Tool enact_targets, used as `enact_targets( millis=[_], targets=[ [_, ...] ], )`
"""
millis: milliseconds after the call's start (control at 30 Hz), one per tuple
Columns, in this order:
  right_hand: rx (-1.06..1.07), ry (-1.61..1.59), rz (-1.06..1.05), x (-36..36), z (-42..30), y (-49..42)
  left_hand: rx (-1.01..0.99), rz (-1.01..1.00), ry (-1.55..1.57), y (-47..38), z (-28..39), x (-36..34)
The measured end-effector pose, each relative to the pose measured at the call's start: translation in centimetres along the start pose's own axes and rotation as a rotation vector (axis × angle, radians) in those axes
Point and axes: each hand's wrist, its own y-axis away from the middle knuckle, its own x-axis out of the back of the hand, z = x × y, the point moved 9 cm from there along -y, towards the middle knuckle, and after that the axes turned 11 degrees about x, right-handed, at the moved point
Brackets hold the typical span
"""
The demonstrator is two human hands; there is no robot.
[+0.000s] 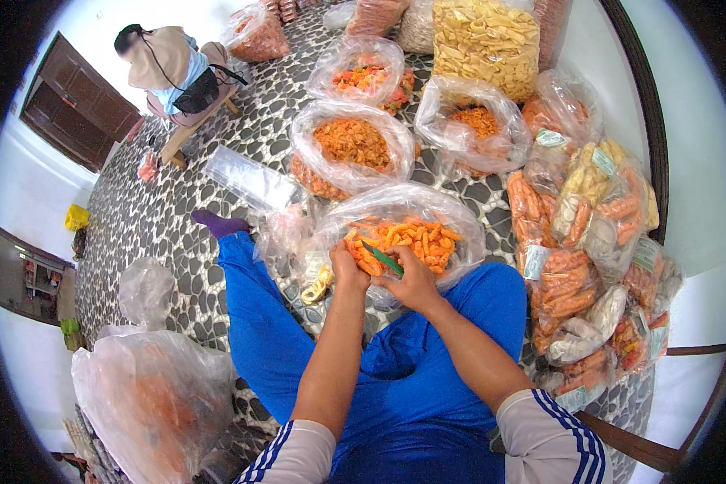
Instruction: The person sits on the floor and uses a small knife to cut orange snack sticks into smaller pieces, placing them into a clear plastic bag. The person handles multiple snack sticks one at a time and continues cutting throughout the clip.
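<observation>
Between my knees on the floor stands a large open clear plastic bag (460, 212) of orange curly snacks (429, 239). At its near rim, my left hand (349, 266) grips a small filled bag of orange snacks (363, 251). My right hand (410, 275) is closed on a green-handled knife (387, 261), whose dark blade points up and left across the small bag. Whether the blade touches the plastic, I cannot tell. A bundle of pale yellow bands (317, 285) lies left of my left hand, beside crumpled clear plastic bags (284, 233).
Open bags of orange flakes (351, 145), coloured snacks (363, 78) and small orange bits (475, 121) stand ahead. Filled, labelled packs (565, 284) are piled right. A large filled bag (151, 405) stands lower left. Flat plastic sleeves (251, 178) lie ahead left. Another person (175, 72) sits on a wooden bench.
</observation>
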Motion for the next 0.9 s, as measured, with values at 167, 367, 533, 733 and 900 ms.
enact_targets(
  millis=[167, 367, 533, 733, 900],
  targets=[
    [-0.196, -0.032, 0.236, 1.8, 3.9, 0.3, 0.049, 0.185, -0.162, 2.8, -0.7, -0.3],
    [-0.404, -0.246, 0.484, 3.1, 8.5, 1.3, -0.15, 0.109, -0.447, 6.2, -0.6, -2.8],
    [-0.295, -0.248, 0.507, 2.8, 9.2, 0.7, -0.533, 0.179, -0.798, 5.0, 1.4, -2.5],
    [-0.445, -0.42, 0.766, 5.1, 10.8, 1.7, -0.755, 0.234, -0.89, 5.9, 3.6, -3.5],
    [-0.64, -0.436, 0.675, 4.4, 12.0, 2.3, -0.751, 0.054, -0.959, 7.1, 3.2, -6.3]
  ],
)
